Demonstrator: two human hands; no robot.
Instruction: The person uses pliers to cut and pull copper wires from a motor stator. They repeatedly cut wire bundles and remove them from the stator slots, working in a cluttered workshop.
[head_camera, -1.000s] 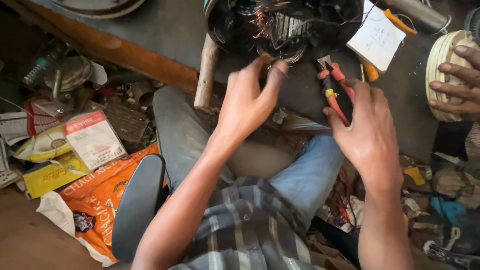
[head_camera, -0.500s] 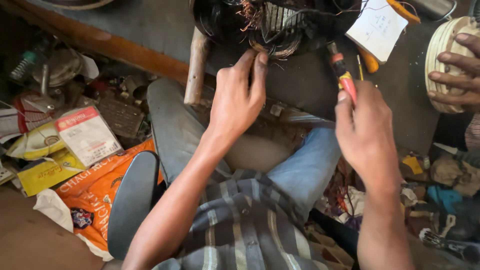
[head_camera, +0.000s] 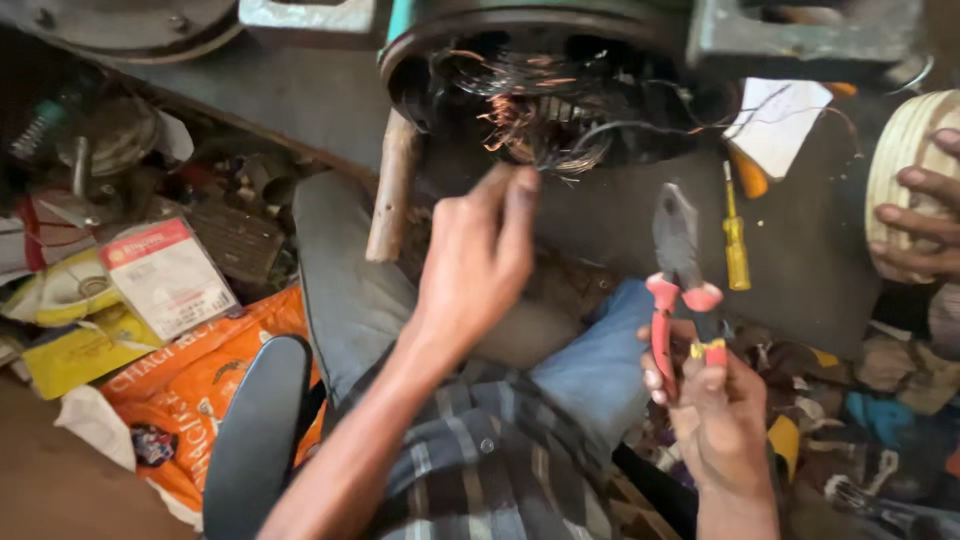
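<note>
pliers in the right hand, left hand up at the motor windings

head view: the right hand (head_camera: 715, 410), lower right of the frame, is closed around the red handles of a pair of pliers (head_camera: 678, 275), holding them. the pliers stand nearly upright, long axis running bottom to top, grey nose pointing up toward the top of the frame and closed. the left hand (head_camera: 480, 265), at centre, is loosely open with fingers together and thumb apart; it holds nothing, and its fingertips reach up just below the copper windings (head_camera: 530, 115) of the open motor housing (head_camera: 560, 60) at upper centre. whether they touch the wire is hard to tell, as the hand is blurred. a yellow screwdriver (head_camera: 735, 235) lies just right of the pliers' nose, pointing up too. a wooden handle (head_camera: 392, 185) leans at the housing's left. another person's hand (head_camera: 920, 215) rests on a pale round spool (head_camera: 900, 160), cut off by the right edge. the housing's top is cut off, its inside dark.
</note>
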